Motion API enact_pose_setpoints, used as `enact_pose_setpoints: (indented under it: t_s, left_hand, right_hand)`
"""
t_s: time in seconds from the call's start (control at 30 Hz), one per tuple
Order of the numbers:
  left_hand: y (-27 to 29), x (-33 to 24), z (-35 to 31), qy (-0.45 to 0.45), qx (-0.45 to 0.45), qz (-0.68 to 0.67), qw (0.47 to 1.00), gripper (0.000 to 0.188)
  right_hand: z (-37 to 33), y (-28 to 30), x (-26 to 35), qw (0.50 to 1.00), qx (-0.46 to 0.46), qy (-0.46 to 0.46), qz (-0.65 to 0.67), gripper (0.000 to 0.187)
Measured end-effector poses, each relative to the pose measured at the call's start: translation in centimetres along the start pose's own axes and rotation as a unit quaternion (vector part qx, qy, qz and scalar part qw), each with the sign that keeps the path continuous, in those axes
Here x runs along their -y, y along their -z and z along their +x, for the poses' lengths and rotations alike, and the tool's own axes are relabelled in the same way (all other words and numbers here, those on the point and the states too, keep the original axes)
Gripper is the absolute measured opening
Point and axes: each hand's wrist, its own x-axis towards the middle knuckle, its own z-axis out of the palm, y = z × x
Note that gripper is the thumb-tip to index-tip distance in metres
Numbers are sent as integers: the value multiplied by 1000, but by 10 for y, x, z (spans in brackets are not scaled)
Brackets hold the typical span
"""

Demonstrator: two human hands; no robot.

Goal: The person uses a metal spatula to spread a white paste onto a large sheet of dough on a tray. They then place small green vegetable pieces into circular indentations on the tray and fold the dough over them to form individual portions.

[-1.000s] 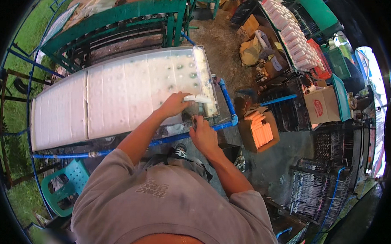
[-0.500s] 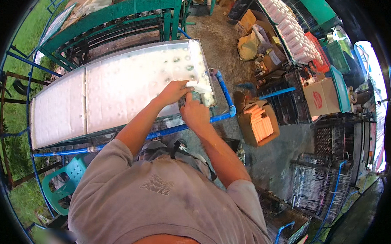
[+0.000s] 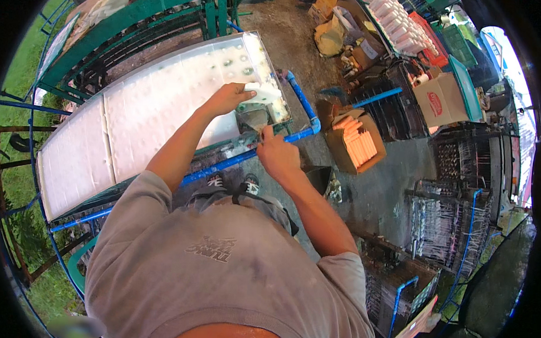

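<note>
A long mould table (image 3: 109, 136) spreads out before me, its top covered by a white, wax-like layer with round dimples. At its right end my left hand (image 3: 228, 99) is closed on a loose, ragged white slab (image 3: 263, 93), pinched by its left edge. Nearer to me, my right hand (image 3: 278, 152) grips a scraper (image 3: 254, 119), its flat grey blade pointing away over a bare strip of the table. The scraper's handle is mostly hidden in my fingers. Blade and slab are apart.
A blue pipe rail (image 3: 223, 163) runs along the table's near side and round its right end. To the right stands a cardboard box (image 3: 358, 145) of orange candles (image 3: 361, 141). White candles (image 3: 401, 21) stand in rows at the back right. A green frame (image 3: 138, 30) stands behind the table.
My hands have moved apart. The right has drawn back toward me with the scraper, while the left holds the white slab farther out. More bare table shows, and the whole view has shifted.
</note>
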Motion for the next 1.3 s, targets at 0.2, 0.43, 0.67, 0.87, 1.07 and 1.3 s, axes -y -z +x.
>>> enact_pose_setpoints:
  t_s: [0.2,0.43,0.67,0.87,1.07,1.3]
  left_hand:
    - [-9,6,-3,38,43,4,998,45]
    - [-16,20,-12,-19,-6,-73,997,56]
    - [6,14,-8,20,2,-153,988,60]
    - [18,3,-6,10,-37,-207,978,62]
    - [27,6,3,30,-34,-248,968,59]
    - [38,-7,17,12,-47,-216,975,45]
  right_hand:
    - [-6,5,-15,999,-47,17,-19,32]
    - [20,0,-7,998,-52,22,-29,28]
    - [82,-16,3,998,-45,6,-44,30]
    - [108,-39,0,997,-77,-5,-6,32]
    - [82,-10,-1,999,-49,22,2,33]
    - [93,-25,-10,996,-71,-26,38,34]
